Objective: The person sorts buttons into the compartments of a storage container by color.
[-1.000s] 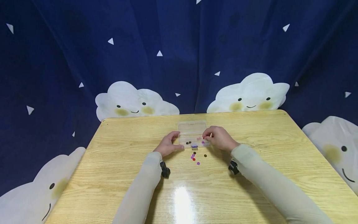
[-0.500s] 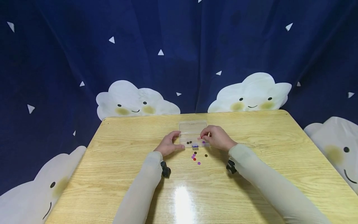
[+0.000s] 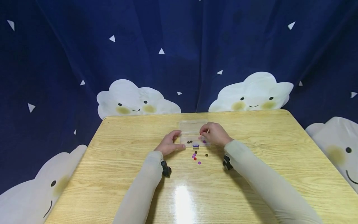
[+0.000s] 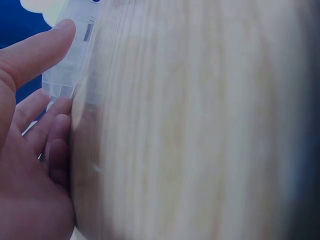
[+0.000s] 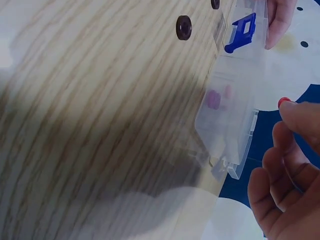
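Note:
A clear plastic box [image 3: 193, 137] lies on the table with its lid [image 3: 193, 126] folded back. Beside its left end rests my left hand [image 3: 168, 144], relaxed fingers at the end wall and thumb near the front corner. Between thumb and index finger, my right hand [image 3: 214, 134] pinches a small red button [image 5: 283, 102] above the box's right part. Through the clear wall I see a purple button [image 5: 213, 99] and a pinkish one [image 5: 228, 91] inside. Two dark buttons [image 3: 189, 142] sit farther left in the box. A blue latch [image 5: 243, 34] marks its front.
In front of the box, several loose buttons lie on the wooden table [image 3: 134, 133]: a brown one [image 5: 184, 27], a red one [image 3: 195, 159], a purple one [image 3: 199, 163] and others. A dark blue curtain [image 3: 184, 46] with white clouds hangs behind the table.
My right hand has shifted slightly left and away from me, up from the box's right compartments toward the hinge side, still pinching the red button. My left hand stays at the box.

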### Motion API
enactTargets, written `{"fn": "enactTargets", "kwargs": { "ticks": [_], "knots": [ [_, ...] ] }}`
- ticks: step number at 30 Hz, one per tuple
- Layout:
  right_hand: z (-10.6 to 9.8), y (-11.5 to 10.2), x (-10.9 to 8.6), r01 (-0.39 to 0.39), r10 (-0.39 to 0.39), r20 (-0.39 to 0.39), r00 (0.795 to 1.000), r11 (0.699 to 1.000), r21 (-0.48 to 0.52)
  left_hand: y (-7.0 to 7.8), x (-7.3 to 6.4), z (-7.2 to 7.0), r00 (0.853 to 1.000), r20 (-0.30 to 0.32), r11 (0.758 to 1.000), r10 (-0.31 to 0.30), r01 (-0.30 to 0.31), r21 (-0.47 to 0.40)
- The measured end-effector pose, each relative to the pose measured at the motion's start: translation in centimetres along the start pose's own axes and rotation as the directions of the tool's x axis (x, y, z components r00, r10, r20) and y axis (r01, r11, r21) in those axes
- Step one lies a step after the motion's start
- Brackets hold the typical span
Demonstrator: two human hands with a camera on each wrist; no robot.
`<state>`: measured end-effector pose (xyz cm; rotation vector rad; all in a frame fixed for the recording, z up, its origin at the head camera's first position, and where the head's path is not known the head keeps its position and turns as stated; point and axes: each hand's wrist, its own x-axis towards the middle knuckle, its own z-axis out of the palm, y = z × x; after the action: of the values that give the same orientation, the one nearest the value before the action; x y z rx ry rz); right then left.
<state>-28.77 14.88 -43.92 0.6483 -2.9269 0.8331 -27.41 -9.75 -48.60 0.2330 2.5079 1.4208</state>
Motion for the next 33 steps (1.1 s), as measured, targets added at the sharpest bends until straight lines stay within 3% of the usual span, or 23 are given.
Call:
{"fn": "enactTargets", "kwargs": {
  "ticks": [8,23,33],
  "knots": [
    [0.7,0.4,0.4,-0.071,0.071,0.013,0.997,0.997,-0.003,-0.5,0.0,0.2,1.0,0.004,1.0,0.001,-0.001,0.014],
    [1.1,0.4,0.7,-0.043,0.043,-0.001,0.999,0.999,-0.032,-0.8,0.1,0.2,1.0,-0.007,1.0,-0.007,0.007,0.014],
    [0.9,0.2,1.1,-0.076,0.077,0.012,0.997,0.996,-0.037,-0.5,0.4,0.0,1.0,-0.004,1.0,-0.011,0.011,0.023]
  ]
}}
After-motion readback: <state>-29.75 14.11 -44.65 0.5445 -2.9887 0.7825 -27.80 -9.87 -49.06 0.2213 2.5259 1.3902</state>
